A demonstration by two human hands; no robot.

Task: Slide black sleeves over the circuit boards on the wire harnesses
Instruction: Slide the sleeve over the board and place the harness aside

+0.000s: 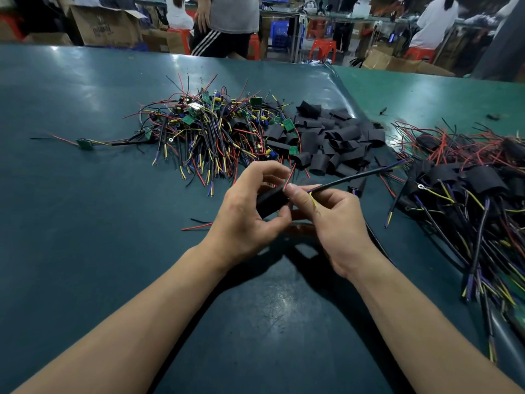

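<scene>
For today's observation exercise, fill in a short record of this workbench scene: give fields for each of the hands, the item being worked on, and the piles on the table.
left hand: grips a black sleeve
right hand: pinches the harness wires at the sleeve's end
black cable: runs from the hands up to the right
unsleeved pile: harnesses with bare green boards, centre
loose sleeves: heaped right of that pile
sleeved pile: far right
table: dark green mat

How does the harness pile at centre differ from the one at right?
The centre pile shows bare green circuit boards; in the right pile black sleeves cover the harnesses' middles. The centre pile lies beside the loose black sleeves; the right pile runs off the frame edge. Both are tangles of red, yellow and black wires.
</scene>
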